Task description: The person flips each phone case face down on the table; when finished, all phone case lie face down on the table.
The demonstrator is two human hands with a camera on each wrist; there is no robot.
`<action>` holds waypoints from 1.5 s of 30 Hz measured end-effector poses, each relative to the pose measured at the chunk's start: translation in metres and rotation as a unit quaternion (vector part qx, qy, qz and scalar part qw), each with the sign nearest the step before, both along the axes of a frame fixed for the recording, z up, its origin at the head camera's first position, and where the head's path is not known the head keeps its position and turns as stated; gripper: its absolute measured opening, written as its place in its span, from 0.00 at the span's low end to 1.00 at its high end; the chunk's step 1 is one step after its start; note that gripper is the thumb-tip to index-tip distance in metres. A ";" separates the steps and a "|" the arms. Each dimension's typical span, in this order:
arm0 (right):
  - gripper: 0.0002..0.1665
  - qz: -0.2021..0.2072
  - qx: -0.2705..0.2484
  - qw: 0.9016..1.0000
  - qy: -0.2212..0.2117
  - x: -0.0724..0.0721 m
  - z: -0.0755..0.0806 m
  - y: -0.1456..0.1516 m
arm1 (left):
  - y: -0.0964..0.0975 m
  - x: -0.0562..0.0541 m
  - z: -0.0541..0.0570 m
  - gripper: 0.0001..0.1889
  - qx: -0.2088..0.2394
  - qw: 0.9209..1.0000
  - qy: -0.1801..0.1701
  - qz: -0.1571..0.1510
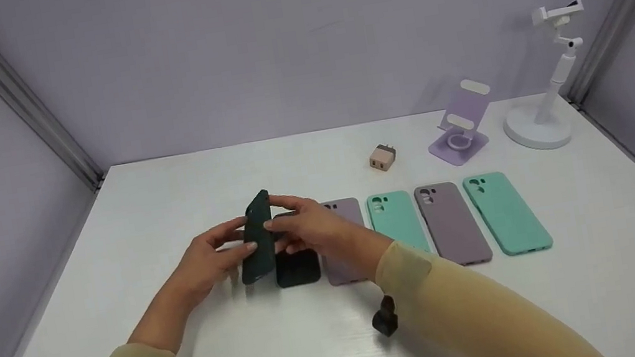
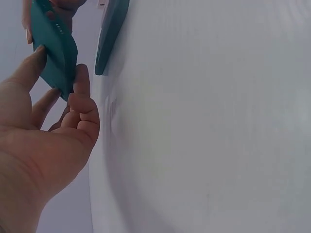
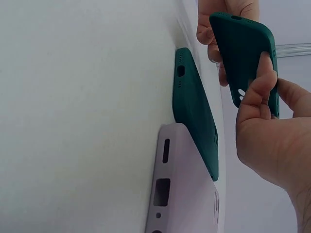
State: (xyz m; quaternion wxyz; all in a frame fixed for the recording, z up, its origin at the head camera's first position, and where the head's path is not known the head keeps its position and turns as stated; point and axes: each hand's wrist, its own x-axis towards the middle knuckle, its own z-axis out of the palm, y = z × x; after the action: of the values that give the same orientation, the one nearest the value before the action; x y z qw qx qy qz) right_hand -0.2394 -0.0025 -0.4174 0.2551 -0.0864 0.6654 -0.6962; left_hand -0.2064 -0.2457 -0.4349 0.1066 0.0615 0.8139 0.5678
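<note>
A dark green phone case (image 1: 257,241) is tilted up off the table between both hands. The left hand (image 1: 211,258) grips its left edge with fingers and thumb. On the other side, the right hand (image 1: 317,224) pinches it near the upper end. In the right wrist view, the raised case (image 3: 235,46) shows a port cutout at one end and camera holes at the other. Under the right hand lies a second dark green case (image 1: 297,268), partly hidden in the head view. Beside it is a purple case (image 3: 189,179), which the right hand and arm partly cover in the head view.
Farther right along the row lie a mint case (image 1: 397,217), another purple case (image 1: 455,224) and another mint case (image 1: 508,213). Behind them stand a pink charger plug (image 1: 382,158), a purple phone stand (image 1: 460,122) and a white stand (image 1: 538,126). Walls (image 1: 273,53) enclose the white table (image 1: 168,188).
</note>
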 end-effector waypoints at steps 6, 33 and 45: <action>0.39 -0.005 0.049 0.995 0.085 0.002 -0.002 -0.005 | -0.005 0.000 0.003 0.36 -0.027 0.999 0.006 0.027; 0.53 0.038 0.199 0.953 0.224 0.001 -0.012 -0.013 | -0.021 -0.005 -0.003 0.37 -0.073 0.997 0.008 0.029; 0.55 0.042 0.261 0.932 0.249 0.002 -0.020 -0.018 | -0.020 -0.002 -0.011 0.35 -0.084 0.996 0.026 0.025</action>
State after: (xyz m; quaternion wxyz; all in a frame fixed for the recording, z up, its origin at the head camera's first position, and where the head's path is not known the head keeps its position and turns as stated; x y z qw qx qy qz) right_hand -0.2370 -0.0202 -0.4379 0.1241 -0.2148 0.8616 -0.4428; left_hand -0.2086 -0.2658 -0.4459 0.0756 0.0467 0.8624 0.4984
